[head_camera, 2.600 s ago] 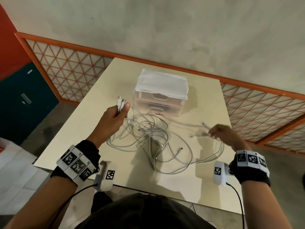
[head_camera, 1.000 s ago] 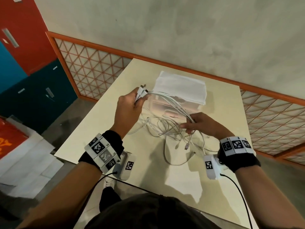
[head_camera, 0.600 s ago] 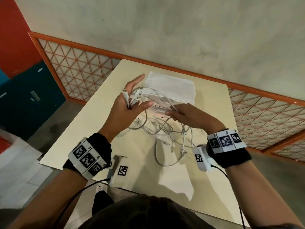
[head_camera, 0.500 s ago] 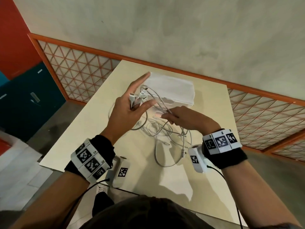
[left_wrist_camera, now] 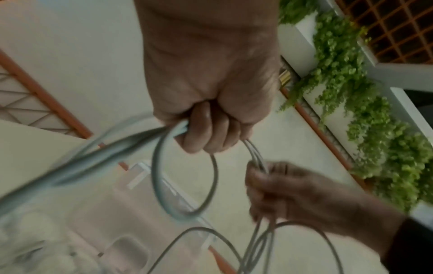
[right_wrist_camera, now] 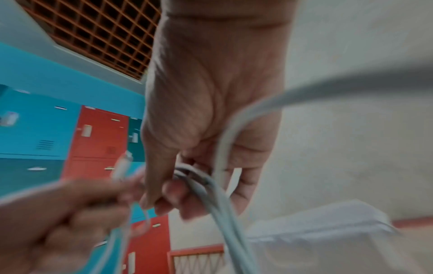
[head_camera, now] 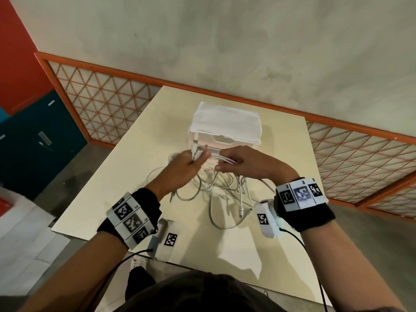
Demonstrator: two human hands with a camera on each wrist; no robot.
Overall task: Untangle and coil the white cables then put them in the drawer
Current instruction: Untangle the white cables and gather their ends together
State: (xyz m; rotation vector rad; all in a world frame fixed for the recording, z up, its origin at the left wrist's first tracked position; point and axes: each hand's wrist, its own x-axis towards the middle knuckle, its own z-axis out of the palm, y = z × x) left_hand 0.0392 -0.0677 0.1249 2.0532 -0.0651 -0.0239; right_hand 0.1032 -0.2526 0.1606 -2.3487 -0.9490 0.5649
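Note:
Several white cables [head_camera: 225,190] lie tangled on the cream table [head_camera: 281,158] and rise in a bunch to both hands. My left hand [head_camera: 184,165] grips the plug ends, which stick up above its fist; in the left wrist view the left hand [left_wrist_camera: 206,133] has its fingers curled round the cables [left_wrist_camera: 159,178]. My right hand [head_camera: 238,161] holds the same strands a little to the right, its fingers curled round the cables [right_wrist_camera: 211,200] in the right wrist view. Just behind the hands stands a clear two-drawer box [head_camera: 222,140] under a white cloth, both drawers closed.
The table's near edge lies below my wrists. An orange-framed lattice railing [head_camera: 108,104] runs behind the table's far and left sides. Blue and red lockers [head_camera: 33,140] stand at the left. Loose cable loops spread toward the table's middle.
My left hand, spread half a second ago, has closed round the plug ends. The right hand has moved up close beside it, gathering the strands. Both hands sit lower and nearer the drawer box.

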